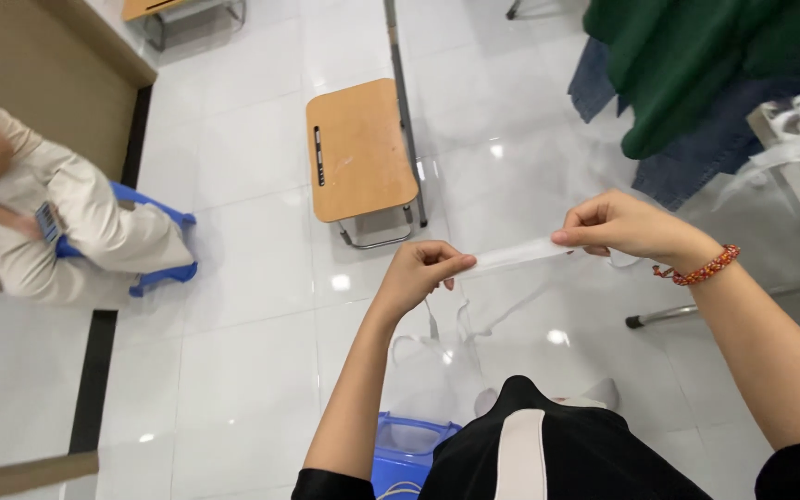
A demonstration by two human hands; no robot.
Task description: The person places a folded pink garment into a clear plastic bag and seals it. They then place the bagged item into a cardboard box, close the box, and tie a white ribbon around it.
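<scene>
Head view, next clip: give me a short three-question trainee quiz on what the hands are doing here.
1. True or false: the left hand and the right hand each pinch one end of the same clear plastic strip.
2. Which wrist wears the beaded bracelet? A) left B) right C) both
3. Fill in: the small wooden stool stands on the white tiled ____.

Key
1. True: the strip is stretched between the two hands.
2. B: the bracelet sits on the right wrist only.
3. floor.
</scene>
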